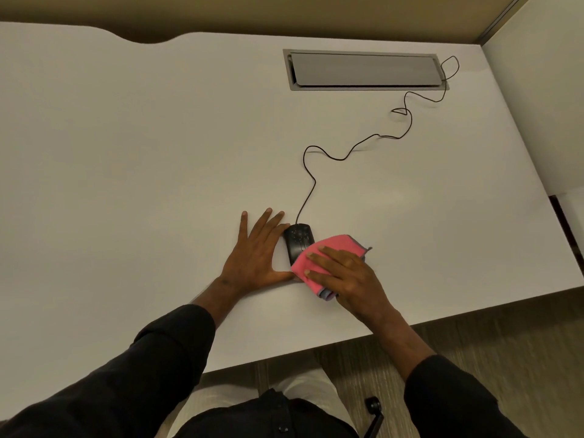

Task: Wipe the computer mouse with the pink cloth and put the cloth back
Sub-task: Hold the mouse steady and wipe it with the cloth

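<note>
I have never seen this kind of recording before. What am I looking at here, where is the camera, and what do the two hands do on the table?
There is no machine here. A person wears a camera on the head, so the single picture looks forward and down at their own arms in dark sleeves.

The surface is a white desk. On it lies a black computer mouse, and its thin cable runs away to a grey cable hatch set into the desk.

The left hand lies flat on the desk beside the mouse, fingers straight, touching its left side as if to steady it. The right hand presses a folded pink cloth down over the near part of the mouse, its fingers spread on top of the cloth. So the wiping seems to be under way, and the cloth is not yet put back.
</note>
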Demonstrator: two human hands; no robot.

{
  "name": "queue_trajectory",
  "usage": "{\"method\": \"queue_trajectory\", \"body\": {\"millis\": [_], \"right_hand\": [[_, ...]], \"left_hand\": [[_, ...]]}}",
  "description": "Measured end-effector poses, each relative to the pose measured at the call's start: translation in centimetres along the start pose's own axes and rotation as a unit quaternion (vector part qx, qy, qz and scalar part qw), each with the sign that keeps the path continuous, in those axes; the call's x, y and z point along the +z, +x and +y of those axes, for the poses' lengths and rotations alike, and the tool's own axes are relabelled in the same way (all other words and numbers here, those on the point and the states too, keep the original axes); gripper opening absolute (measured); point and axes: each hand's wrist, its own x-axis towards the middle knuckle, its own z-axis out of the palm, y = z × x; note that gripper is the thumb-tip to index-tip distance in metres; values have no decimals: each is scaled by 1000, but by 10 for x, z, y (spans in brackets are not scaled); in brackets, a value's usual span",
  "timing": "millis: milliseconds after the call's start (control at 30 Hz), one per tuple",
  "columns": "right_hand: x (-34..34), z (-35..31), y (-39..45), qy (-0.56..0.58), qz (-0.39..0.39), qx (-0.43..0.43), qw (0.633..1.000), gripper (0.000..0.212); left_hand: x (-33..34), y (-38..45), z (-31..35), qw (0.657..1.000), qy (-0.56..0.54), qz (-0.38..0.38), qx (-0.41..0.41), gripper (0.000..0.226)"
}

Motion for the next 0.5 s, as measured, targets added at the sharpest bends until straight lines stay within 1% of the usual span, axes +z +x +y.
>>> {"method": "queue_trajectory", "body": {"millis": [100, 167, 267, 367, 500], "right_hand": [[0, 2, -22, 0, -2, 20, 1000, 64], [-2, 3, -27, 2, 17, 37, 999, 66], [-3, -3, -10, 9, 52, 63, 997, 72], [4, -17, 7, 1, 59, 52, 997, 70], [12, -27, -9, 2, 48, 43, 998, 68]], "left_hand": [[0, 0, -1, 1000, 10, -9, 0, 116], [0, 1, -1, 1000, 13, -13, 0, 116], [0, 1, 0, 1000, -1, -7, -2, 114], [0, -1, 0, 1000, -6, -6, 3, 109], [-2, 0, -1, 1000, 4, -10, 3, 110]]}}
